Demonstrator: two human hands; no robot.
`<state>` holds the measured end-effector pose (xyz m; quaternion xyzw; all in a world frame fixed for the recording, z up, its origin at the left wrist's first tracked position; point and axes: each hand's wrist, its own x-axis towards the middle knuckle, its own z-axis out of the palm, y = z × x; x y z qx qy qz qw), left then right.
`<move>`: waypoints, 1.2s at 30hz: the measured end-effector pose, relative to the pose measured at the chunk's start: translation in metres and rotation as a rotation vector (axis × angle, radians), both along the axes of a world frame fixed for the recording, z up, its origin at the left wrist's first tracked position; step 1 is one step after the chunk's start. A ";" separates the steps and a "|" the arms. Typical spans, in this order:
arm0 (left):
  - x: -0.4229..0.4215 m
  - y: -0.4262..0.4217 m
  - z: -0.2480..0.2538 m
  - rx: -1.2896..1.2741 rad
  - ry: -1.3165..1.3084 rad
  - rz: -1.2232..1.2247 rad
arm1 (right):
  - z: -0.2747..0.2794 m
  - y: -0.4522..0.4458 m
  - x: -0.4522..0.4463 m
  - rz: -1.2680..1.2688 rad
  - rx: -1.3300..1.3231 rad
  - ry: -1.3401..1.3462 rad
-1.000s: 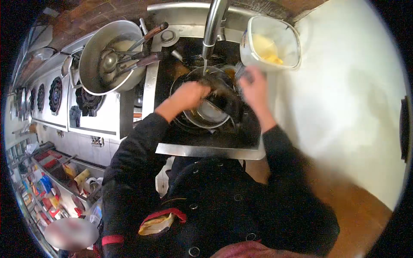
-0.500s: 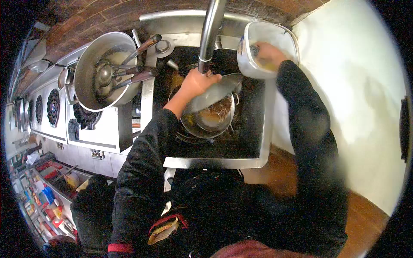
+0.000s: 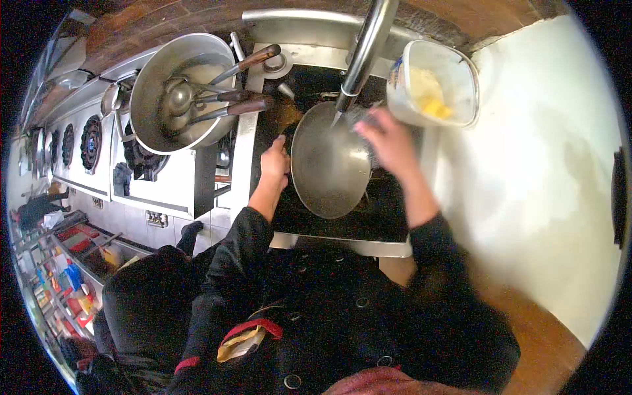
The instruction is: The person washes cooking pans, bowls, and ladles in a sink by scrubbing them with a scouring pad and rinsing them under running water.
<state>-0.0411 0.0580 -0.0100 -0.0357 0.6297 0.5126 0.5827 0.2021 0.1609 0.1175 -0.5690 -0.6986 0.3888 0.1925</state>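
A round grey wok is tilted up over the dark sink, below the metal spout. My left hand grips its left edge, thumb up. My right hand is near the wok's upper right edge, just right of the spout's end. Motion smears its fingers, so I cannot make out whether they hold anything. A white plastic tub stands at the sink's upper right corner, with a yellow piece and pale contents inside. Whatever lies behind the wok is mostly hidden.
Left of the sink, a big metal pot holds several ladles with wooden handles. Beyond it runs a white stove with black burners. Another person in dark clothes is at lower left. A white wall bounds the right.
My right hand has come out of the tub and moved left to the wok. My left hand has shifted lower left, and the wok now faces me more fully. The view has shifted slightly.
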 end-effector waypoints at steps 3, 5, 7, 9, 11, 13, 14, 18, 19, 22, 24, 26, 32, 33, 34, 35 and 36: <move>0.007 -0.028 -0.001 -0.068 0.043 0.086 | -0.178 -0.011 -0.042 -0.106 -0.456 0.296; 0.008 -0.036 -0.011 -0.105 0.055 0.158 | -0.224 -0.011 -0.087 -0.234 -0.479 0.471; 0.011 -0.047 -0.020 -0.132 0.100 0.137 | -0.249 -0.033 -0.133 -0.239 -0.375 0.574; 0.009 -0.054 -0.029 -0.126 0.158 0.131 | -0.230 -0.073 -0.153 -0.117 -0.125 0.491; 0.005 -0.057 -0.040 -0.094 0.129 0.189 | -0.226 -0.128 -0.131 0.054 -0.370 0.257; 0.004 -0.061 -0.042 -0.069 0.100 0.250 | -0.285 -0.182 -0.073 0.341 -0.270 -0.017; 0.007 -0.062 -0.033 -0.082 0.077 0.247 | -0.318 -0.192 -0.034 0.397 -0.264 -0.043; 0.017 -0.073 -0.024 -0.134 0.092 0.150 | -0.371 -0.092 -0.026 0.223 -0.181 -0.342; 0.019 -0.074 -0.028 -0.143 0.094 0.146 | -0.402 -0.073 -0.042 0.163 -0.193 -0.380; 0.020 -0.077 -0.037 -0.121 0.251 0.049 | -0.312 -0.074 -0.148 -0.049 -0.143 -0.118; 0.018 -0.073 -0.038 -0.106 0.384 -0.004 | -0.272 -0.139 -0.137 0.091 -0.171 -0.027; 0.016 -0.080 -0.047 -0.097 0.314 0.001 | -0.282 -0.179 -0.092 0.181 -0.247 0.054; 0.020 -0.085 -0.052 -0.197 0.376 -0.133 | -0.392 -0.064 -0.061 -0.159 -0.222 -0.011; 0.019 -0.083 -0.047 -0.194 0.396 -0.168 | -0.342 -0.045 -0.094 -0.165 -0.130 0.089; 0.017 -0.081 -0.041 -0.192 0.414 -0.206 | -0.323 -0.059 -0.122 -0.154 -0.140 0.092; 0.016 -0.079 -0.043 -0.194 0.413 -0.200 | -0.306 -0.079 -0.143 -0.114 -0.167 0.182; 0.017 -0.078 -0.046 -0.106 0.498 -0.181 | -0.292 -0.100 -0.145 -0.074 -0.190 0.265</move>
